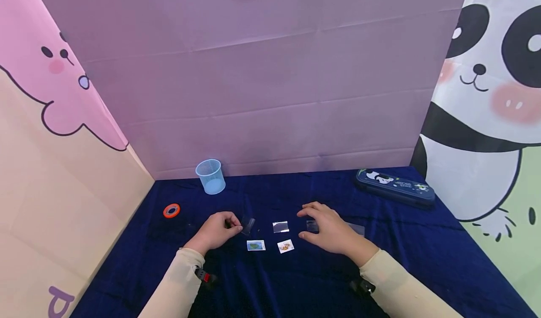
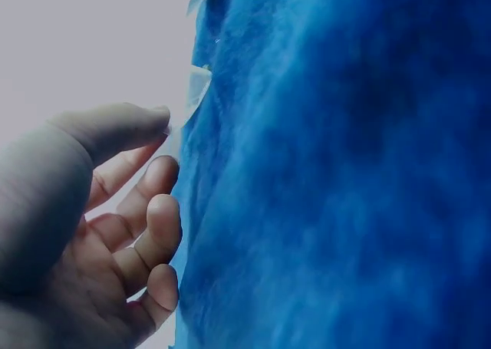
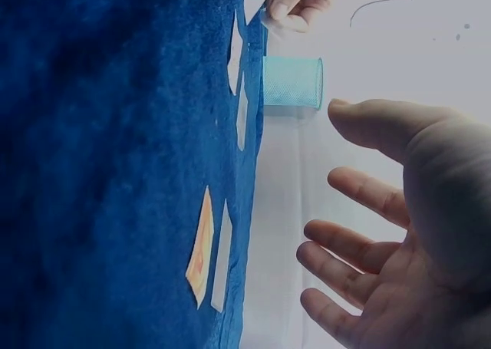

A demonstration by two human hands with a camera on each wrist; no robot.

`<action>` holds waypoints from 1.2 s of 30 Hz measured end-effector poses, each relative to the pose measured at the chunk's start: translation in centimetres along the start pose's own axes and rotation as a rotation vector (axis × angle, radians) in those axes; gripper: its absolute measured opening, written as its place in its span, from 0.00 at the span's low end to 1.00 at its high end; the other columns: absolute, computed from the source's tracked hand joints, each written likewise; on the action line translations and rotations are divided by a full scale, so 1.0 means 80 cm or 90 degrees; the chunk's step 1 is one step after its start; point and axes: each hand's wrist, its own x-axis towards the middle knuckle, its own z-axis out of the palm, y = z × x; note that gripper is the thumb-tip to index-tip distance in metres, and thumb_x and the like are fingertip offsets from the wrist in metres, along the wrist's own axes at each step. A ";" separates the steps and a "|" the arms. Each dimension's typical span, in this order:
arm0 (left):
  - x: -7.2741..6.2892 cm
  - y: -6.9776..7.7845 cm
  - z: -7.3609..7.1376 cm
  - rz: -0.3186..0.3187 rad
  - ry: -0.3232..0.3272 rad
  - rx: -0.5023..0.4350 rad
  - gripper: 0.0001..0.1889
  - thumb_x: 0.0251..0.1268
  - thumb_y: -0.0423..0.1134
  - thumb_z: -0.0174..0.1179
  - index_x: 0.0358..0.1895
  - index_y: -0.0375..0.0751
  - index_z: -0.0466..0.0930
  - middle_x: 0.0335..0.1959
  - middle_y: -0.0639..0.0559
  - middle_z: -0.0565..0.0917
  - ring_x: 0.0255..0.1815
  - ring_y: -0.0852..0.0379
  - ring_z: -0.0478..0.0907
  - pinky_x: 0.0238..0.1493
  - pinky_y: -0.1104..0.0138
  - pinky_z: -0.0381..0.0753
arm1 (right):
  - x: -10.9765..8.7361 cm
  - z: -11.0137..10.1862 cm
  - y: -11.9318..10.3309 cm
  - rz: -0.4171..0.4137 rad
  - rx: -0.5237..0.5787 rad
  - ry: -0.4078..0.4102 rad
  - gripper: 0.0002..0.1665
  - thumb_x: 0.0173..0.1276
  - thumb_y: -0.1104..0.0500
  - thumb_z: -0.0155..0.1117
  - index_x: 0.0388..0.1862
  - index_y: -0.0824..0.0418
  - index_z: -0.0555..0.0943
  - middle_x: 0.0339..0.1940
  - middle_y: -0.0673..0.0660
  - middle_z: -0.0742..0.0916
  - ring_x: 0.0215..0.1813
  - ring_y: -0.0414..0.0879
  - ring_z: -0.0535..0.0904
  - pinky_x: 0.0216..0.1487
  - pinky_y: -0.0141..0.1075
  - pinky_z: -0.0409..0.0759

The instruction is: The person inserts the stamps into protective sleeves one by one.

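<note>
My left hand (image 1: 216, 231) pinches a small clear plastic piece (image 1: 248, 226) between thumb and index finger, close above the cloth. In the left wrist view the thumb and index tips meet at its edge, while the other fingers are loosely bent. My right hand (image 1: 331, 228) hovers with its fingers spread, holding nothing. Partly hidden below it lies clear plastic (image 1: 357, 228). Between the hands are a small shiny clear film (image 1: 281, 227), a picture card with a green and blue print (image 1: 255, 245), and a tilted card with an orange-brown print (image 1: 285, 246).
A light blue mesh cup (image 1: 211, 177) stands at the back left, with an orange tape roll (image 1: 171, 210) nearer. A dark blue pencil case (image 1: 395, 187) with a panda lies back right. Dark blue cloth (image 1: 270, 290) covers the table; curtains enclose the back and sides.
</note>
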 end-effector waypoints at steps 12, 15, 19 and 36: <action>-0.024 -0.006 -0.021 -0.015 0.016 -0.023 0.06 0.72 0.38 0.68 0.36 0.53 0.83 0.34 0.57 0.82 0.30 0.55 0.76 0.34 0.62 0.78 | 0.018 0.006 -0.013 -0.020 0.001 -0.016 0.30 0.68 0.48 0.76 0.66 0.55 0.81 0.71 0.59 0.78 0.74 0.62 0.71 0.71 0.69 0.62; -0.031 -0.007 -0.025 -0.011 0.016 -0.040 0.06 0.70 0.36 0.69 0.35 0.52 0.82 0.33 0.56 0.83 0.30 0.55 0.77 0.35 0.61 0.79 | 0.023 0.009 -0.016 -0.017 0.004 -0.022 0.30 0.69 0.48 0.76 0.66 0.54 0.81 0.71 0.58 0.78 0.74 0.61 0.71 0.71 0.68 0.63; -0.040 -0.009 -0.028 -0.014 0.014 -0.065 0.05 0.69 0.35 0.69 0.37 0.48 0.81 0.33 0.56 0.85 0.31 0.55 0.79 0.36 0.62 0.80 | 0.029 0.013 -0.023 -0.011 0.019 -0.033 0.30 0.68 0.47 0.76 0.66 0.53 0.81 0.71 0.56 0.79 0.74 0.59 0.71 0.72 0.67 0.63; -0.064 -0.029 -0.019 -0.038 0.073 -0.087 0.06 0.68 0.30 0.68 0.41 0.46 0.84 0.32 0.56 0.85 0.23 0.54 0.72 0.27 0.66 0.73 | 0.054 0.044 -0.057 -0.037 0.064 -0.095 0.28 0.70 0.49 0.74 0.66 0.54 0.81 0.67 0.53 0.81 0.71 0.57 0.73 0.72 0.61 0.67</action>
